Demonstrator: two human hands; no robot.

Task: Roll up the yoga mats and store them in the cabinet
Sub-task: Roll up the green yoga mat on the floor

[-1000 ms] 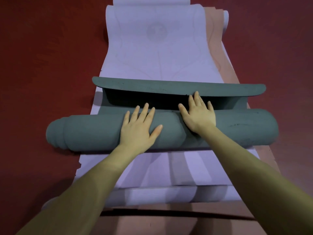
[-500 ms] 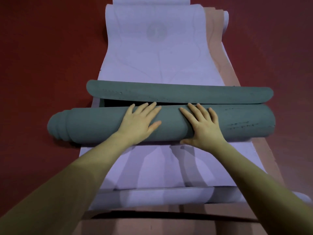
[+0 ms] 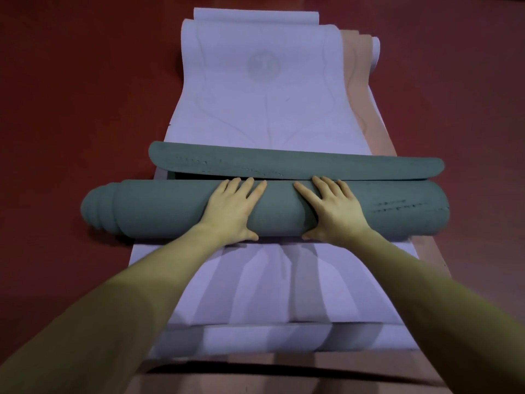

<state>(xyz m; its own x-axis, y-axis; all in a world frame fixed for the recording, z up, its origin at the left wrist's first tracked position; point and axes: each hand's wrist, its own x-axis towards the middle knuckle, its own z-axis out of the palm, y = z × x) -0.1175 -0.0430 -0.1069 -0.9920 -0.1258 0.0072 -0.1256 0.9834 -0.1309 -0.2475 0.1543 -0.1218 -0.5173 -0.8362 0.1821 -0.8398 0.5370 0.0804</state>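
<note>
Three yoga mats lie stacked lengthwise on the dark red floor: a thick grey-green foam yoga mat on top, a pale lilac yoga mat with a faint printed line pattern beneath it, and a salmon-pink yoga mat at the bottom, showing along the right edge and at the near end. The far ends of the lilac and pink mats curl up; whether a further mat hides there is hard to tell. The grey-green mat is rolled almost fully into one fat roll lying crosswise, its left end telescoped in steps, with only a short rounded flap left flat just beyond it. Two hands rest on the roll, side by side near its middle: the left hand and the right hand each lie palm down with fingers straight and spread over the top and thumbs low on the near side, pressing, neither grip closed round anything. Compared with a second ago, the roll has moved forward, the flap has dropped flat and shortened, and both hands have slid back toward the near side.
</note>
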